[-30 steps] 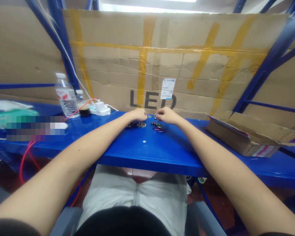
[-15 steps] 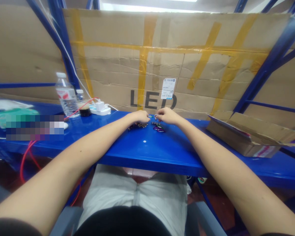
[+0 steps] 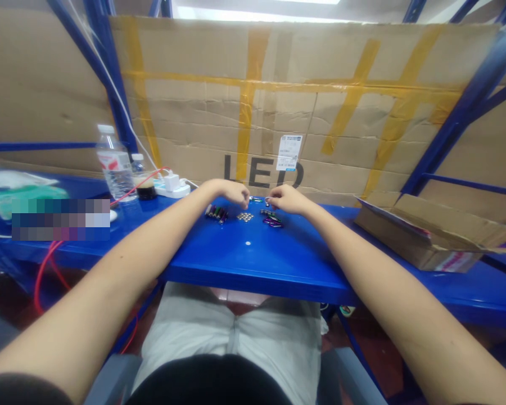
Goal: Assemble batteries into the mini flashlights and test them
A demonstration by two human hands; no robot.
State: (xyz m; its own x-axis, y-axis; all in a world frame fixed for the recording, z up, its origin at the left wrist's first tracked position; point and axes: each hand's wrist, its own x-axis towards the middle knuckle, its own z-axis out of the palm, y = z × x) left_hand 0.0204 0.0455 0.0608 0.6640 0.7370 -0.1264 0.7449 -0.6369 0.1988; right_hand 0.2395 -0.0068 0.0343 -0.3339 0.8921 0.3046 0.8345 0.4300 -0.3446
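Note:
Over the far part of the blue table, my left hand hovers with its fingers curled together; whatever they hold, if anything, is hidden. Below it lies a group of small silvery pieces, too small to identify. Several short coloured tubes lie side by side left of these. My right hand pinches a small metal ring. Purple and green carabiners rest just below my right fingers. Between the hands, near the cardboard, is a small greenish piece.
A large taped cardboard sheet stands behind the table. On the left are a water bottle, a smaller bottle with dark liquid, a white power strip and red cables. An open cardboard box sits at the right.
My left hand has risen and shifted slightly left, away from the silvery pieces, uncovering them and the coloured tubes. My right hand has stayed in place.

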